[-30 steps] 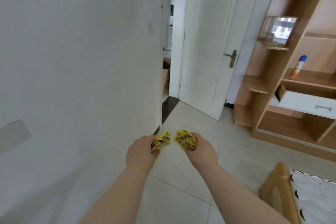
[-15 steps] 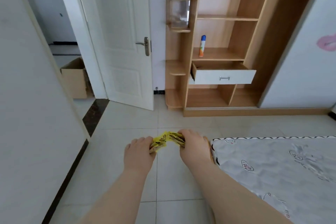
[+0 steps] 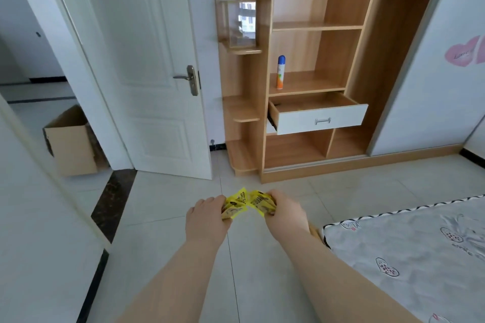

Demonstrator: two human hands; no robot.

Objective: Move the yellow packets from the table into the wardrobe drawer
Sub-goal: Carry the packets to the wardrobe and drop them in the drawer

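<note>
Gripping packets (image 3: 244, 202) in curled left hand (image 3: 207, 219) and right hand (image 3: 286, 214); likely light, crinkly, slippery, so better pinched mid-body.

Crumpled yellow packets (image 3: 246, 204) in both hands; white-fronted drawer (image 3: 319, 118) open

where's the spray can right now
In the head view, the spray can stands upright at the left end of a wardrobe shelf, directly above the pulled-out drawer and right of the white door.
</note>
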